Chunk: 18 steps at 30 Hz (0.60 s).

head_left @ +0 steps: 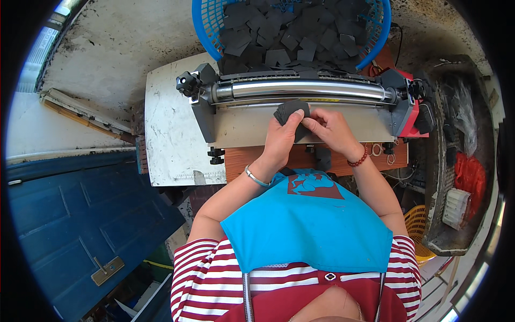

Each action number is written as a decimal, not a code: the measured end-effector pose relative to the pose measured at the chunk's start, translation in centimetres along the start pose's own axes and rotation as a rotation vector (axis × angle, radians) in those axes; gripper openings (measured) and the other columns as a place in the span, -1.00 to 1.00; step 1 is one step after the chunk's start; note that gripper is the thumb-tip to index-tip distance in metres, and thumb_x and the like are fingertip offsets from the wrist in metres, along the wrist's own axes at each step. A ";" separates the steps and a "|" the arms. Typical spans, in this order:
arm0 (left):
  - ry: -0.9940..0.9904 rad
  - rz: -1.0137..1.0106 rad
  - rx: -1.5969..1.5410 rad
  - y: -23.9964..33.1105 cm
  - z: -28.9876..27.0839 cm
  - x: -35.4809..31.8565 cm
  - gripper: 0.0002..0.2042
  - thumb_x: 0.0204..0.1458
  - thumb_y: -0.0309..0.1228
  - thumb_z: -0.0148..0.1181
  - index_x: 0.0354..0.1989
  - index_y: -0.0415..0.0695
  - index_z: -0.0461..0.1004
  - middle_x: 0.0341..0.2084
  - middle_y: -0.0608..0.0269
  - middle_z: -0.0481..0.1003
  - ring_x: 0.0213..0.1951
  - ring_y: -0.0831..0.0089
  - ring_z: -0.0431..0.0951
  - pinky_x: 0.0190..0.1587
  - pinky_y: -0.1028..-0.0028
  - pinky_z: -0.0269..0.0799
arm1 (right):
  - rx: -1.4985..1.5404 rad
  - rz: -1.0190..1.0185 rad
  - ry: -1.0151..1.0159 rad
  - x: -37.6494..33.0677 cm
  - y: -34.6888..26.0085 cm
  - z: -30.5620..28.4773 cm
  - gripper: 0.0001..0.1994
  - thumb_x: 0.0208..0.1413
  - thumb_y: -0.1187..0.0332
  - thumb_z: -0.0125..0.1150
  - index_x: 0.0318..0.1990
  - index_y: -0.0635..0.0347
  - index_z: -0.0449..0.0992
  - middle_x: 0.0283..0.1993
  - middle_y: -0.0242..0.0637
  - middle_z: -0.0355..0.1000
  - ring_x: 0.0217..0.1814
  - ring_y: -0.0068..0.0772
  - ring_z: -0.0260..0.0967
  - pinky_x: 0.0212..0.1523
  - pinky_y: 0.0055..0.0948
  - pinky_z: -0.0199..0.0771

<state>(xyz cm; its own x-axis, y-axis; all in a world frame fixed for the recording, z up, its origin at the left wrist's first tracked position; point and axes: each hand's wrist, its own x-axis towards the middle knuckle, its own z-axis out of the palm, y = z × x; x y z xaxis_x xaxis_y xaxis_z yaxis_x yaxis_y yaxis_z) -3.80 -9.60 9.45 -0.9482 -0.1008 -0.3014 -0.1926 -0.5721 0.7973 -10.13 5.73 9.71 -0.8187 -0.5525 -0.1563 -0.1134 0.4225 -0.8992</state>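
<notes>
Hazards: we are holding a fanned stack of black pieces (289,110) by a narrow pinch, so a slackening thumb could be letting the leaves slide apart and spill onto the metal bed (247,126). Thin and closely layered, they could, in our judgement, be clinging and coming away two at a time. Fingertips straying forward could be catching at the chrome roller (306,88), should it be turning; whether it is, we cannot tell.

Item, the stack: matte black, flat, thin-leaved, its edges stepping out in a fan toward the left; black material is also showing lower down, between the hands. Location: above the metal bed, just in front of the roller.

Item, left hand (282,134): pinching the stack, thumb on top, fingers largely hidden beneath.

Item, right hand (333,130): thumb and curled fingers meeting the stack's right edge; whether they are gripping a piece, we cannot tell.

Item, blue basket (384,29): standing behind the roller, holding a heap of loose black pieces (307,47).
</notes>
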 end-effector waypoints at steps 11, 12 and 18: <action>-0.236 -0.156 -0.240 1.2 -1.8 0.1 -0.70 0.14 -0.34 0.12 0.00 -0.21 0.39 -0.17 0.21 0.50 -0.12 0.46 0.52 -0.05 0.43 0.50 | 0.713 0.129 -0.151 -0.6 0.5 -0.6 -0.78 0.22 0.22 0.15 -0.31 0.19 0.52 -0.53 -0.48 0.39 -0.61 -0.78 0.22 -0.62 -0.75 0.21; -0.318 -0.212 -0.284 1.2 -2.0 0.3 -0.69 0.14 -0.33 0.14 0.00 -0.21 0.38 -0.17 0.21 0.50 -0.13 0.45 0.53 -0.03 0.40 0.51 | 0.713 0.130 -0.153 -0.7 0.3 -0.6 -0.78 0.22 0.22 0.15 -0.31 0.19 0.52 -0.53 -0.48 0.39 -0.61 -0.78 0.22 -0.62 -0.75 0.21; -0.332 -0.238 -0.252 0.9 -1.6 1.0 -0.70 0.10 -0.32 0.22 -0.07 -0.23 0.44 -0.30 0.24 0.54 -0.30 0.47 0.57 -0.20 0.47 0.54 | 1.194 0.113 -0.351 -1.1 -0.3 -0.9 -0.76 0.25 0.20 0.09 -0.31 0.19 0.50 -0.52 -0.48 0.40 -0.62 -0.77 0.23 -0.65 -0.75 0.24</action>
<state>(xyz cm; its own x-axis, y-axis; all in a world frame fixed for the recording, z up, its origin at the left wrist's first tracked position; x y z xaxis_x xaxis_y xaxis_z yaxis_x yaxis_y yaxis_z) -4.54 -11.54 9.04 -0.9225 0.2992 -0.2437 -0.3858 -0.7312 0.5626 -9.71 6.85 10.51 -0.5756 -0.7949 -0.1919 0.6792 -0.3341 -0.6536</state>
